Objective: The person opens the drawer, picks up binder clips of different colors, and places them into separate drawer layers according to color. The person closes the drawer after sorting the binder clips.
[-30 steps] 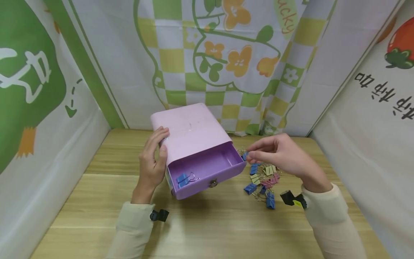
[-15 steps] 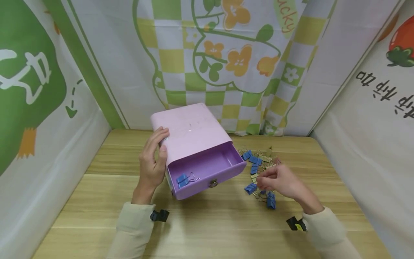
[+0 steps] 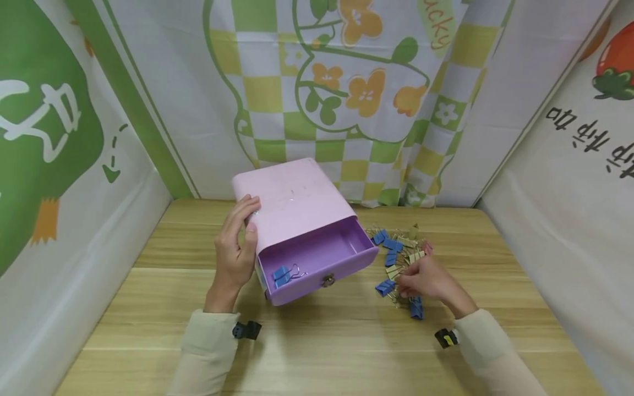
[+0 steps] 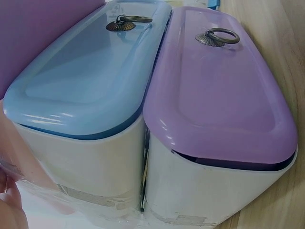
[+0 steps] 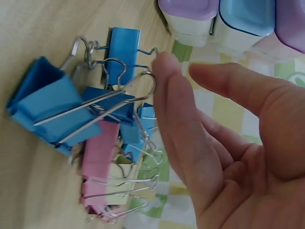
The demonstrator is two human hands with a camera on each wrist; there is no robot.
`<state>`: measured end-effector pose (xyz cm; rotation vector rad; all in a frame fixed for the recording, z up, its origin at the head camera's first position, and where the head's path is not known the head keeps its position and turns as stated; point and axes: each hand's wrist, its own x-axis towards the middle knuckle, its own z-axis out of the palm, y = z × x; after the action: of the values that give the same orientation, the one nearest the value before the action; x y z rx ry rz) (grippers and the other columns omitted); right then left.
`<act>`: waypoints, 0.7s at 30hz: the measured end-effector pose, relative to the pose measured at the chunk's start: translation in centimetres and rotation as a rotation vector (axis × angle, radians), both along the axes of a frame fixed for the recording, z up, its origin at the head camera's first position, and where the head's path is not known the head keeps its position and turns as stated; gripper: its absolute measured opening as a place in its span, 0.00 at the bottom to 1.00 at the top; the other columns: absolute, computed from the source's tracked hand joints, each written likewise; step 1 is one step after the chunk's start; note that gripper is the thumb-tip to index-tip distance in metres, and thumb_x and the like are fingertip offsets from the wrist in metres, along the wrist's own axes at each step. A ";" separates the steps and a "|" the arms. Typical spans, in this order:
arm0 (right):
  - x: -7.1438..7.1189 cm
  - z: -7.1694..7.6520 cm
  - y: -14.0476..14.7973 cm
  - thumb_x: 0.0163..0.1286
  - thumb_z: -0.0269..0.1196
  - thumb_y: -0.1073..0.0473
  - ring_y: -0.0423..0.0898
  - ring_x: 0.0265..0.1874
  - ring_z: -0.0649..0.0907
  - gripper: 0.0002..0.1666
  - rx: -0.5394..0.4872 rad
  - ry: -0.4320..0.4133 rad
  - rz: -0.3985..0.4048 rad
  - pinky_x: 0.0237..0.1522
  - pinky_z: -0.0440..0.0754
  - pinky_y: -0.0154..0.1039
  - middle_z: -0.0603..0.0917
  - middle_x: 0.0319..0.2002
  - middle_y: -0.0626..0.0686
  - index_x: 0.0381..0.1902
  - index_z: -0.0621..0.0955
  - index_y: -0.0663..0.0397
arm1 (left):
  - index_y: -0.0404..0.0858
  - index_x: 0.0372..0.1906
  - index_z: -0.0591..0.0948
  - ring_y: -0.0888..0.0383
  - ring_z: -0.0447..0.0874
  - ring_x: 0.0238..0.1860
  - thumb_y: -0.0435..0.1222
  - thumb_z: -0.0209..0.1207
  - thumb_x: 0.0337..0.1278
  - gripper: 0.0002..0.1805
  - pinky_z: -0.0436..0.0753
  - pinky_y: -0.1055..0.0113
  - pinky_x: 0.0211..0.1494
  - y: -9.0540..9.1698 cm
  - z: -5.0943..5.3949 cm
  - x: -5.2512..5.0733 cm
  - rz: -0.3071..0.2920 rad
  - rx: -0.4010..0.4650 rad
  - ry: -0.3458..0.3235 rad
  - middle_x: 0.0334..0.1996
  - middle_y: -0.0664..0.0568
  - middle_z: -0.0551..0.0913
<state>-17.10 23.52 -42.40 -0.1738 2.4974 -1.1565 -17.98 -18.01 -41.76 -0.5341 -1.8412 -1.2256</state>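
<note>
My left hand (image 3: 235, 253) rests against the left side of a pink drawer box (image 3: 297, 203), its fingers lying along the upper edge. The purple top drawer (image 3: 297, 290) is pulled out, with a blue binder clip (image 3: 281, 276) in its left front corner. To the right, my right hand (image 3: 433, 280) hovers over a pile of blue, yellow and pink binder clips. In the right wrist view, thumb and fingers stand apart with nothing between them, beside a large blue binder clip (image 5: 52, 109) and a pink binder clip (image 5: 100, 152).
Below the pulled-out drawer, the left wrist view shows a blue drawer (image 4: 86, 71) and another purple drawer (image 4: 219, 95), both closed, with ring pulls. The wooden table (image 3: 317, 352) ends at a checked curtain (image 3: 317, 132) behind the box. Printed cloth hangs on both sides.
My right hand has moved from the clips beside the drawer's right corner down toward the front of the pile. The left hand and the box have stayed in place.
</note>
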 end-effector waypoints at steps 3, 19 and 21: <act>-0.4 0.2 -0.5 0.72 0.67 0.61 0.46 0.23 0.89 0.14 0.091 0.028 0.064 0.29 0.92 0.37 0.91 0.23 0.54 0.28 0.90 0.65 | 0.35 0.64 0.83 0.44 0.73 0.77 0.33 0.49 0.69 0.24 0.69 0.61 0.85 -0.1 0.0 0.0 0.001 0.000 0.000 0.68 0.43 0.82; -1.7 -0.4 -3.9 0.63 0.71 0.67 0.46 0.23 0.87 0.05 0.134 0.051 0.204 0.28 0.88 0.37 0.90 0.26 0.58 0.29 0.89 0.65 | 0.36 0.64 0.83 0.45 0.73 0.77 0.34 0.50 0.68 0.24 0.69 0.63 0.85 0.0 0.0 0.0 0.000 -0.002 -0.010 0.69 0.44 0.82; -2.0 -0.7 -4.1 0.65 0.70 0.68 0.50 0.28 0.91 0.04 0.070 0.006 0.199 0.34 0.94 0.43 0.92 0.30 0.59 0.34 0.89 0.66 | 0.35 0.64 0.83 0.45 0.73 0.77 0.34 0.49 0.68 0.24 0.69 0.62 0.85 -0.1 0.0 0.0 0.001 -0.003 -0.003 0.69 0.44 0.82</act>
<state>-19.13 19.46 -43.09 -0.3973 2.4563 -0.9888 -18.02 -18.07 -41.73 -0.5330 -1.8461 -1.2239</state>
